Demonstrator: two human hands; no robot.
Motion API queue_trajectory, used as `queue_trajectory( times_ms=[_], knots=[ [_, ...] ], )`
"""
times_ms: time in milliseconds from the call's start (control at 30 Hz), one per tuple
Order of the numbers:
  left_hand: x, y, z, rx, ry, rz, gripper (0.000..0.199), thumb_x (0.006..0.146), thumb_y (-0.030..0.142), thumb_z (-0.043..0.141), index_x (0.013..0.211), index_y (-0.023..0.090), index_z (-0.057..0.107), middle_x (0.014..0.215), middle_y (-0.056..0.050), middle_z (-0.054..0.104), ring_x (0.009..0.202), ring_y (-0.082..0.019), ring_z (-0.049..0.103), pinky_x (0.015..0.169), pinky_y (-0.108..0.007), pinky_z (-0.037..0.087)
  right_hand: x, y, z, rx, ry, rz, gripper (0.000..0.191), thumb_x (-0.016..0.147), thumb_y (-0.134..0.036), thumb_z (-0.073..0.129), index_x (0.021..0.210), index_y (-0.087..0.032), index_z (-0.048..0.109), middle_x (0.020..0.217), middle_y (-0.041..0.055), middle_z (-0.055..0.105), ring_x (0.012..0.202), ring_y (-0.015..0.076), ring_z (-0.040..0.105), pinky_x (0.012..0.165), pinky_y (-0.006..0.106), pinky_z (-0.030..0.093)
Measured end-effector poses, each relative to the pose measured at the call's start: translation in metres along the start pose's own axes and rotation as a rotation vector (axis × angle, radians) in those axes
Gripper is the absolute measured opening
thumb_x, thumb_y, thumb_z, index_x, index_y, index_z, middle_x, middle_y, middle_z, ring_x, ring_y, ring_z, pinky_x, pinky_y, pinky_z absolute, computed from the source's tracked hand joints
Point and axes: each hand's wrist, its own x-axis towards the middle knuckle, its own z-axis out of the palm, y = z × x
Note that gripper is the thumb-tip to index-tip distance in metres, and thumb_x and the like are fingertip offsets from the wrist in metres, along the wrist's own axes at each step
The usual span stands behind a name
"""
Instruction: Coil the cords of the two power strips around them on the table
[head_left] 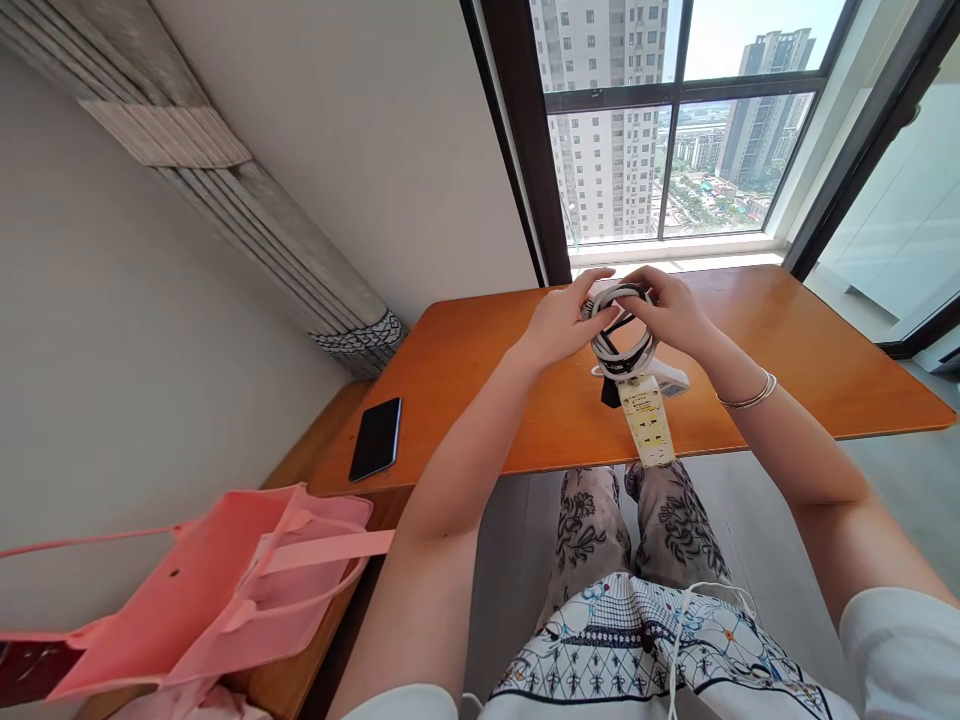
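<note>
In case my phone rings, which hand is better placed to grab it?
Left hand, I'd say: it's nearer the phone, lying on the left of the table. Both hands are on the cable coil, so the right hand would likely need to hold it.

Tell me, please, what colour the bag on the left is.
The bag is pink, best seen in the head view.
</note>
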Motion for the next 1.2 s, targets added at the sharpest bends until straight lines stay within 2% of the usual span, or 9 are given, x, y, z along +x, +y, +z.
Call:
queue_trajectory(
  times_ms=[133,267,500,567,667,767,867,967,1200],
  knots=[
    [-0.001,0.004,0.01,0.165,0.061,0.054,0.038,0.093,0.031,0.051,0.129,0.024,0.063,0.098,-0.004,0.074,0.091,-0.02,0.066,0.082,-0.03,0.046,-0.001,0.007,0.007,0.164,-0.058,0.065,0.02,0.082,-0.036,0.064,0.091,-0.019,0.065,0.088,0.0039,0.067,0.084,0.0185,0.059,0.08,0.037,0.047],
    [-0.001,0.001,0.02,0.283,0.165,0.15,0.034,0.093,0.026,0.05,0.123,0.02,0.066,0.132,-0.009,0.067,0.123,-0.026,0.059,0.107,-0.042,0.04,-0.007,0.009,0.014,0.381,-0.095,0.054,0.035,0.076,-0.044,0.072,0.098,-0.018,0.064,0.098,0.0061,0.067,0.091,0.0193,0.062,0.082,0.037,0.051],
    [-0.011,0.0,0.024,0.309,0.205,0.142,0.03,0.096,0.026,0.047,0.121,0.021,0.062,0.148,-0.011,0.055,0.13,-0.028,0.055,0.107,-0.044,0.042,-0.015,0.015,0.005,0.58,-0.239,0.196,0.052,0.075,-0.057,0.072,0.111,-0.019,0.068,0.08,0.0011,0.059,0.06,0.011,0.046,0.049,0.027,0.037],
    [-0.014,0.005,0.024,0.341,0.183,0.029,0.029,0.096,0.025,0.046,0.121,0.02,0.061,0.144,-0.013,0.059,0.121,-0.029,0.061,0.098,-0.042,0.047,-0.014,0.028,-0.001,0.616,-0.151,0.249,0.051,0.08,-0.063,0.064,0.108,-0.021,0.068,0.069,-0.0023,0.048,0.052,0.0101,0.036,0.044,0.027,0.03],
    [-0.015,0.011,0.023,0.402,0.088,-0.144,0.029,0.097,0.026,0.045,0.122,0.019,0.059,0.121,-0.014,0.07,0.101,-0.028,0.068,0.084,-0.038,0.05,-0.012,0.046,-0.004,0.608,0.155,0.229,0.048,0.085,-0.067,0.055,0.107,-0.025,0.065,0.064,-0.0042,0.038,0.048,0.0109,0.032,0.043,0.027,0.03],
    [-0.012,0.01,0.02,0.429,0.017,-0.194,0.028,0.099,0.029,0.044,0.119,0.018,0.06,0.11,-0.013,0.07,0.095,-0.027,0.068,0.08,-0.035,0.048,-0.018,0.049,-0.004,0.496,0.395,0.072,0.042,0.093,-0.062,0.046,0.115,-0.03,0.062,0.072,-0.001,0.046,0.056,0.0137,0.044,0.051,0.028,0.042],
    [-0.006,0.0,0.012,0.373,-0.021,-0.179,0.027,0.1,0.035,0.044,0.106,0.017,0.063,0.104,-0.013,0.068,0.092,-0.026,0.066,0.08,-0.034,0.047,-0.035,0.036,-0.002,0.339,0.5,-0.126,0.033,0.095,-0.055,0.049,0.114,-0.031,0.061,0.088,0.003,0.057,0.076,0.0174,0.056,0.067,0.033,0.051],
    [-0.001,-0.011,0.003,0.295,-0.034,-0.155,0.031,0.098,0.041,0.046,0.091,0.017,0.064,0.09,-0.01,0.069,0.083,-0.023,0.063,0.074,-0.032,0.046,-0.06,0.026,0.005,0.169,0.408,-0.254,0.022,0.095,-0.047,0.055,0.106,-0.03,0.064,0.095,0.0044,0.061,0.082,0.0193,0.057,0.072,0.035,0.052],
    [0.001,-0.016,0.001,0.157,-0.023,-0.244,0.041,0.097,0.05,0.045,0.094,0.016,0.067,0.071,-0.004,0.065,0.067,-0.019,0.059,0.063,-0.029,0.041,-0.102,0.043,0.034,-0.291,-0.136,-0.793,0.029,0.099,-0.017,0.044,0.105,-0.026,0.071,0.103,0.0084,0.066,0.087,0.0179,0.059,0.074,0.032,0.052]
  ],
)
